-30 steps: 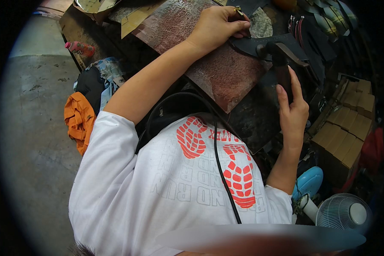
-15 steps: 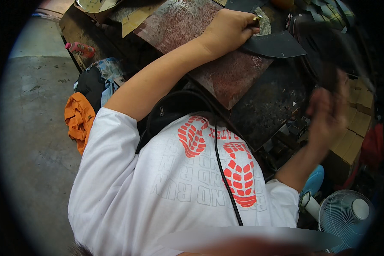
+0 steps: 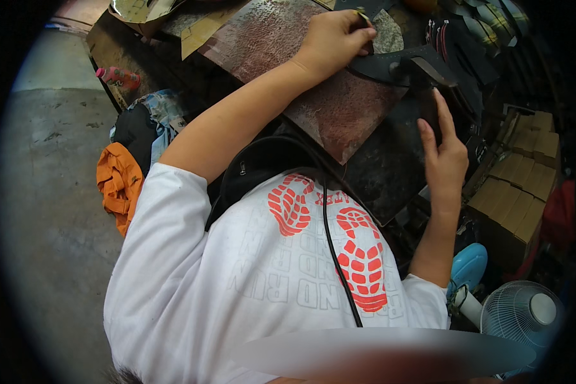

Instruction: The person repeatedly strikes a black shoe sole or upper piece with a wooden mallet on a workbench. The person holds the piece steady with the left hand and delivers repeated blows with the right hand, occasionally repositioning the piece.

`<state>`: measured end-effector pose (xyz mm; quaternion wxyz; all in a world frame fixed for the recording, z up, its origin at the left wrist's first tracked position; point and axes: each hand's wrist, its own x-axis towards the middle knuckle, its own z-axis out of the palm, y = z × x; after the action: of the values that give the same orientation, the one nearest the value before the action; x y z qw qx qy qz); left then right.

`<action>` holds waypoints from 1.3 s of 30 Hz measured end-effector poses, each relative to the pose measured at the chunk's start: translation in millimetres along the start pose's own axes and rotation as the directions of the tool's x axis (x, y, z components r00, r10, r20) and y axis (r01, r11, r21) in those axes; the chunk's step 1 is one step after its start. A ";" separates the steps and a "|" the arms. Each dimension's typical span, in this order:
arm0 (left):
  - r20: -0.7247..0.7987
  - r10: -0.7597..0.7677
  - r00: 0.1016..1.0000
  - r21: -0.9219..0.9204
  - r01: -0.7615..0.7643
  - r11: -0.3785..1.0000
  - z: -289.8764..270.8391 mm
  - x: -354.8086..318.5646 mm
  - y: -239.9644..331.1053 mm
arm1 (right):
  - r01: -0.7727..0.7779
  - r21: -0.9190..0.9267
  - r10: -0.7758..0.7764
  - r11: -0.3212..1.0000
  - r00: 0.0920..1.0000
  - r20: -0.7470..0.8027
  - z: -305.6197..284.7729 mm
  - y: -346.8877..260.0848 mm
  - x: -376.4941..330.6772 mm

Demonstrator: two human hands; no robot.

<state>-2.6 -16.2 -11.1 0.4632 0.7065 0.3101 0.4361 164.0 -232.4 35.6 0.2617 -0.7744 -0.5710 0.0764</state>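
Observation:
My left hand (image 3: 336,37) is closed in a pinch over the far part of the work surface. Between its fingers is something small and dark with a yellowish edge, too hidden to name. Below those fingertips, a curved dark piece of leather-like sheet (image 3: 372,69) lies partly across a worn reddish-brown board (image 3: 339,112). My right hand (image 3: 445,160) grips a dark hammer (image 3: 427,96), slightly blurred. Its index finger and thumb stretch along the handle, and the head is over the right end of the curved piece. A pale grey stone-like block (image 3: 388,33) sits beside the left fingertips.
More dark curved pieces (image 3: 457,54) are piled at the far right. Brown cartons (image 3: 515,185), a light blue round seat (image 3: 470,265) and a white fan (image 3: 521,317) stand at right. A pink bottle (image 3: 118,77) and orange cloth (image 3: 118,182) are at left.
My right hand has swung left and inward with the hammer, from a blurred position farther right. My left hand has shifted slightly left, still pinched.

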 end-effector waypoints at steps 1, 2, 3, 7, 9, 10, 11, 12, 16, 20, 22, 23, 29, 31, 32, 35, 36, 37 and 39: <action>0.009 -0.165 0.986 -0.193 0.164 0.968 -0.2 0.0 -0.8 | 0.008 0.053 -0.011 0.999 0.998 0.067 -1.0 -4.8 0.1; 0.117 -0.402 0.908 -0.202 0.418 0.886 -2.7 1.8 -1.5 | 0.004 0.031 -0.006 1.000 0.998 0.060 -1.5 -9.3 1.1; 0.127 -0.394 0.910 -0.173 0.411 0.895 -2.8 1.5 -1.6 | -0.042 -0.004 0.042 0.999 0.999 0.007 0.1 -13.9 1.3; 0.069 -0.191 0.979 -0.076 0.196 0.978 -1.2 0.3 -1.4 | -0.061 0.022 0.061 0.998 0.998 0.006 6.5 -6.7 -2.2; 0.040 -0.059 0.997 -0.007 0.059 0.998 1.0 -1.5 -1.7 | -0.068 0.039 0.067 0.997 0.998 0.014 8.9 7.5 -7.0; 0.051 -0.023 0.998 0.039 0.021 0.999 0.9 -2.6 -1.9 | -0.066 0.056 0.065 0.996 0.998 0.017 10.9 13.4 -9.0; 0.063 0.013 0.998 0.085 -0.019 0.996 1.2 -3.3 -2.0 | 0.015 0.108 -0.018 0.994 1.000 0.026 8.1 16.9 -10.4; 0.059 0.039 0.998 0.124 -0.046 0.991 1.5 -3.8 -2.2 | -0.117 0.121 0.113 0.986 0.993 0.039 3.0 17.0 -10.7; 0.079 0.211 0.974 0.259 -0.225 0.939 3.9 -2.0 -0.1 | -0.005 0.232 0.042 0.973 0.987 -0.153 -47.4 -21.0 -0.2; 0.131 0.428 0.894 0.448 -0.438 0.779 9.3 -1.7 7.6 | 0.569 0.490 -0.286 0.660 0.793 -0.537 -98.0 -66.7 19.2; 0.178 0.453 0.873 0.440 -0.483 0.757 9.4 -5.0 11.5 | 0.564 0.645 -0.285 0.515 0.823 -0.491 -93.3 -66.4 22.2; 0.181 0.487 0.854 0.429 -0.515 0.742 9.8 -6.6 12.9 | 0.555 0.561 -0.320 0.615 0.825 -0.465 -81.8 -59.0 21.5; 0.064 0.392 0.918 0.372 -0.386 0.844 10.8 -3.4 5.5 | -0.121 0.179 0.121 0.976 0.993 0.011 -7.0 6.5 -4.6; 0.040 0.232 0.972 0.254 -0.234 0.938 8.0 -0.4 -0.9 | -0.058 0.033 0.056 0.998 0.998 0.042 0.3 6.4 -6.9; 0.016 0.069 0.997 0.099 -0.070 0.993 7.7 -0.9 -3.8 | -0.053 0.012 0.053 0.999 0.998 0.018 0.1 2.1 -6.8; 0.024 -0.123 0.992 -0.131 0.125 0.983 7.4 -0.5 -9.1 | -0.048 0.028 0.049 0.998 0.999 -0.011 -1.7 -15.6 -2.1; 0.023 -0.115 0.993 -0.120 0.117 0.986 7.7 -0.9 -9.7 | -0.062 0.039 0.062 0.997 0.998 -0.002 -2.6 -19.0 -1.7; 0.023 -0.106 0.994 -0.110 0.108 0.988 8.3 -1.3 -9.9 | -0.071 0.056 0.068 0.996 0.996 0.049 -2.2 -19.6 -1.8; 0.033 -0.101 0.994 -0.075 0.104 0.992 9.1 -1.5 -9.1 | -0.077 0.049 0.077 0.996 0.997 0.009 0.9 -12.6 -4.9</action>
<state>4.7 -17.5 -21.8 0.5162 0.6775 0.3223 0.4130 151.3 -233.9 40.2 0.2754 -0.7889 -0.5396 0.1033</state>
